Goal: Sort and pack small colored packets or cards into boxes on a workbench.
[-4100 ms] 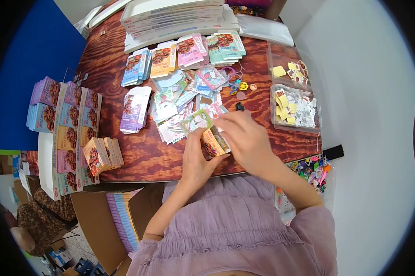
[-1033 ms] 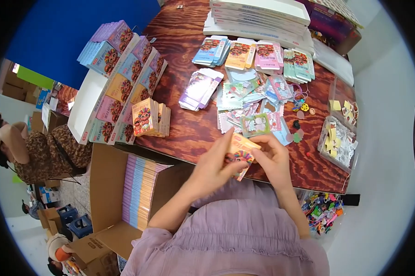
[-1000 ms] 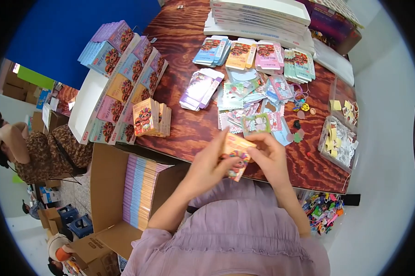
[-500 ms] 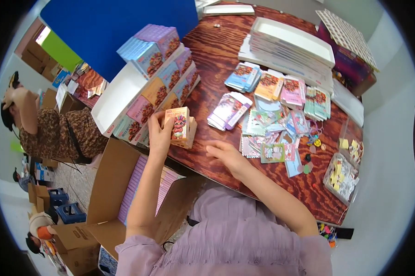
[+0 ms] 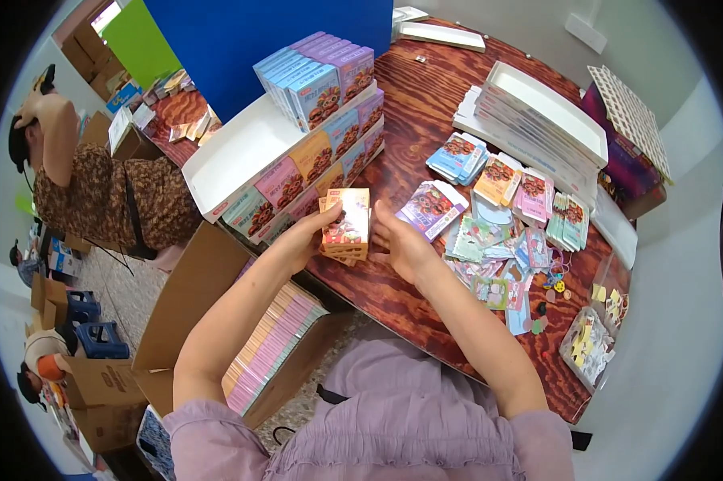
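A small stack of flat orange boxes (image 5: 347,220) with a cartoon figure lies near the table's front edge. My left hand (image 5: 301,239) grips the stack from its left side, thumb over the top box. Just right of the stack is my right hand (image 5: 403,247), held upright with fingers apart and nothing in it. Beyond that hand lies a pile of flattened purple cartons (image 5: 432,210). To the left, white trays (image 5: 245,132) are stacked, filled along the side with pink, orange, blue and green boxes (image 5: 309,156). Blue and purple boxes (image 5: 319,80) stand upright in the top tray.
Blue, orange, pink and green carton piles (image 5: 498,180) lie at right, beside loose sachets and cards (image 5: 490,248). Empty white trays (image 5: 546,104) are stacked behind them. An open cardboard box (image 5: 177,309) of packed boxes stands below the table's left edge. Another person (image 5: 113,184) sits at far left.
The orange box my left hand held up now lies on the stack. My right hand has moved in closer to the stack's right side. The whole view has shifted.
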Demonstrator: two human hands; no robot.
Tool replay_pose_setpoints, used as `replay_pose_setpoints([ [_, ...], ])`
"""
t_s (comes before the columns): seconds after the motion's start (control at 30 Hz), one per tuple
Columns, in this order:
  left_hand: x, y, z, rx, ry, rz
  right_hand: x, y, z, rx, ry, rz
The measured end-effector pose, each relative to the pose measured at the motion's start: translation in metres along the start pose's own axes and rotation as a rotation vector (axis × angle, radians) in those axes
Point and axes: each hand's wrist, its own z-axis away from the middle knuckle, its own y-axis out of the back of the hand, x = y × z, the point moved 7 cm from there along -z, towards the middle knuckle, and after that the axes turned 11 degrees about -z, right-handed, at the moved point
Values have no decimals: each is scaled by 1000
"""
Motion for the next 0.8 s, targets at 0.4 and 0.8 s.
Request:
replay_pose_setpoints([
  [0.4,-8,-52,18,-24,-315,-135,4,18,17,-123,-12,-20],
  [0.8,171,-20,126,189,-948,-137,-128,-186,56,-565,565,330],
])
